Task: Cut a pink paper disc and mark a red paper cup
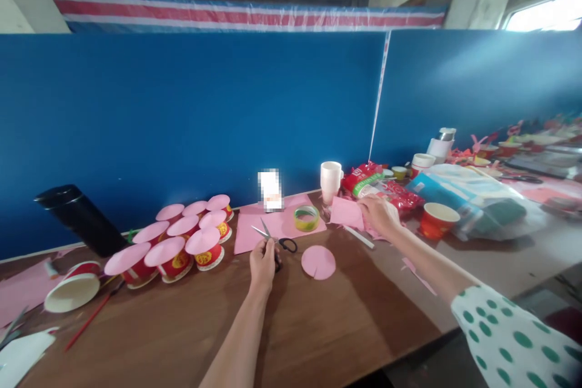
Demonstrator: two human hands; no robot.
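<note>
While L hand (262, 262) holds scissors (268, 234), R hand (379, 213) pinches paper (345, 213) by illegible-txt bag (365, 182).

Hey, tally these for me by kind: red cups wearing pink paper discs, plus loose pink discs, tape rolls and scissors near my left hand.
Red paper cups topped with flat pink paper discs: 9
Loose round pink paper disc: 1
Yellow-green ring-shaped tape roll: 1
Black-handled metal scissors: 1
Total: 12
</note>
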